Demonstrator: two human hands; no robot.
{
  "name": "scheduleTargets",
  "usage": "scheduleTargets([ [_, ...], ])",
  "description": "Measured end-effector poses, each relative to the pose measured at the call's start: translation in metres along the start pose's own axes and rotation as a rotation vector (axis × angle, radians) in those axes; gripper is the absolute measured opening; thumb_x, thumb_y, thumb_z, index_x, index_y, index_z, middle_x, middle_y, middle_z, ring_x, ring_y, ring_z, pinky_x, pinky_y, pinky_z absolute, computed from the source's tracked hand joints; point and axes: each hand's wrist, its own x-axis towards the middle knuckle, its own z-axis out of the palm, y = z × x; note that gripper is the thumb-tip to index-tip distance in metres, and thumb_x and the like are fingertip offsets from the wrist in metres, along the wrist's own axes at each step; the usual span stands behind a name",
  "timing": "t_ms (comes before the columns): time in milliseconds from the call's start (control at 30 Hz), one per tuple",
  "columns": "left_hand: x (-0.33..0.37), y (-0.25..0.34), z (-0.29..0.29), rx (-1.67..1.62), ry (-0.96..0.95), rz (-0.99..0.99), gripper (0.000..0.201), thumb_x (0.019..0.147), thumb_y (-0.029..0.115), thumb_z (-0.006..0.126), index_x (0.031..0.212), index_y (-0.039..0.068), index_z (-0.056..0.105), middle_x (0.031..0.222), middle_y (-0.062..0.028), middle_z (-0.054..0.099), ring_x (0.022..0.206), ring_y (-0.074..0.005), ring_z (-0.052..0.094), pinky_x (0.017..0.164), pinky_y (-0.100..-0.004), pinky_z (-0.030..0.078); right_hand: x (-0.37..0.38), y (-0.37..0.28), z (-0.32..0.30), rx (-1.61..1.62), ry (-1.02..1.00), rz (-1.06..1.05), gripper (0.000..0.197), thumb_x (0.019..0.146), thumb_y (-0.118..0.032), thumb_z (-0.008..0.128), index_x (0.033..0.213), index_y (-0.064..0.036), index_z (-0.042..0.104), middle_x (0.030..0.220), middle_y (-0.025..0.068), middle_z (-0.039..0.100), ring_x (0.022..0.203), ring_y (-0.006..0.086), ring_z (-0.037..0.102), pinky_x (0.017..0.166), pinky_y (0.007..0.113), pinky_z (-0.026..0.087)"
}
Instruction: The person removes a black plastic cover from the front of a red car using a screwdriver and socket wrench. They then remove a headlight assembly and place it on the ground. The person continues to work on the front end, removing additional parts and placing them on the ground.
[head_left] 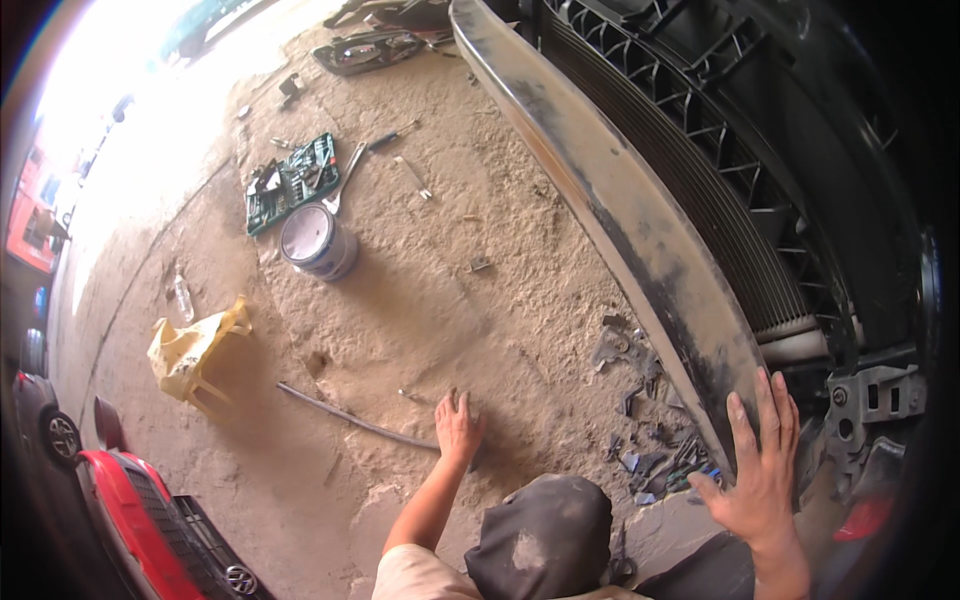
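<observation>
A long, curved, dusty bumper beam (650,220) runs along the front of a stripped car, from the top of the view down to the right. My right hand (765,475) lies at its near end, fingers stretched out flat and thumb apart; the fingertips seem to touch the beam. Further left, my left hand (460,428) is over the sandy ground, holding nothing that I can see, its fingers pointing forward and slightly apart. A thin dark hose or rod (350,415) passes beneath the left wrist.
Broken plastic pieces (655,465) litter the ground below the beam. Beyond are a paint bucket (318,243), a green tool case (292,185), a yellow bag (200,350) and a plastic bottle (183,298). A red bumper (140,510) lies at lower left; the radiator (700,170) sits behind the beam.
</observation>
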Motion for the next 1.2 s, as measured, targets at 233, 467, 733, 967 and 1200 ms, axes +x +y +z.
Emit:
scheduleTargets([
  [233, -0.024, 0.032, 0.003, -0.026, -0.014, -0.332, 0.097, 0.076, 0.04, 0.077, 0.152, 0.006, 0.027, 0.157, -0.0276, 0.018, 0.146, -0.0414, 0.018, 0.118, -0.0533, 0.017, -0.006, -0.003, 0.012, 0.004, 0.123, 0.118, 0.097, 0.069, -0.034, 0.081, 0.15, -0.0061, 0.036, 0.154, 0.0329, 0.024, 0.137, 0.0496, 0.032, 0.111, 0.057, 0.028],
  [467, -0.075, 0.024, 0.018, -0.019, -0.038, -0.416, 0.097, 0.075, 0.038, 0.074, 0.154, 0.011, 0.026, 0.157, -0.0284, 0.019, 0.147, -0.0418, 0.019, 0.119, -0.055, 0.016, -0.006, -0.006, 0.005, -0.035, 0.109, 0.035, 0.091, 0.074, -0.048, 0.076, 0.148, -0.0071, 0.04, 0.151, 0.0337, 0.029, 0.129, 0.0502, 0.039, 0.107, 0.057, 0.031],
  [733, -0.088, -0.001, 0.0, -0.011, 0.001, -0.311, 0.078, 0.082, 0.012, 0.064, 0.151, 0.002, 0.028, 0.149, -0.028, 0.036, 0.137, -0.0425, 0.037, 0.114, -0.0466, 0.032, 0.009, -0.008, 0.011, -0.01, 0.155, -0.032, 0.095, 0.064, -0.037, 0.083, 0.148, -0.0129, 0.043, 0.153, 0.0296, 0.028, 0.13, 0.048, 0.04, 0.106, 0.054, 0.033],
  [967, -0.118, -0.048, -0.038, -0.345, 0.246, -0.309, 0.064, 0.088, -0.004, 0.046, 0.15, -0.004, 0.029, 0.146, -0.0275, 0.044, 0.133, -0.0399, 0.047, 0.112, -0.0387, 0.038, -0.01, -0.002, 0.017, -0.075, 0.225, -0.027, 0.097, 0.061, -0.025, 0.086, 0.148, -0.0178, 0.044, 0.153, 0.0238, 0.033, 0.133, 0.043, 0.041, 0.107, 0.051, 0.036],
  [1200, -0.169, -0.137, -0.089, -1.088, 0.296, -1.064, 0.045, 0.097, 0.007, 0.056, 0.139, -0.004, 0.045, 0.11, -0.0122, 0.064, 0.092, -0.0224, 0.066, 0.076, -0.0376, 0.059, -0.013, -0.001, 0.019, -0.113, 0.248, -0.028, 0.099, 0.061, -0.025, 0.086, 0.149, -0.0222, 0.043, 0.153, 0.0216, 0.034, 0.134, 0.0405, 0.041, 0.107, 0.05, 0.036],
])
